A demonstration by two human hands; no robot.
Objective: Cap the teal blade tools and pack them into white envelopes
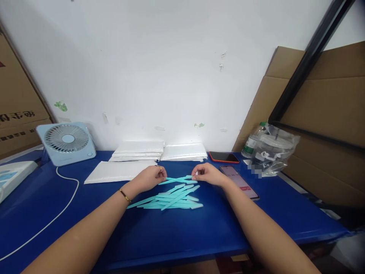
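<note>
Two turquoise eyebrow razors [177, 179] stretch between my hands just beyond a loose pile, crossing each other at a slight angle. My left hand [149, 179], with a ring and a bracelet, pinches them at the left end. At the right end, the thumb and fingers of my right hand [209, 174] are closed on the tips. Closer to me lies a pile of several more eyebrow razors [173, 200], overlapping at different angles on the blue table [176, 236], most with their heads to the right.
White padded envelopes [137, 147] are stacked by the wall, with another stack [184, 151] beside them and a flat envelope [111, 171] in front. A fan [68, 140] stands left. Two phones [224, 156], a bottle [251, 141] and a bagged cup [273, 152] are right.
</note>
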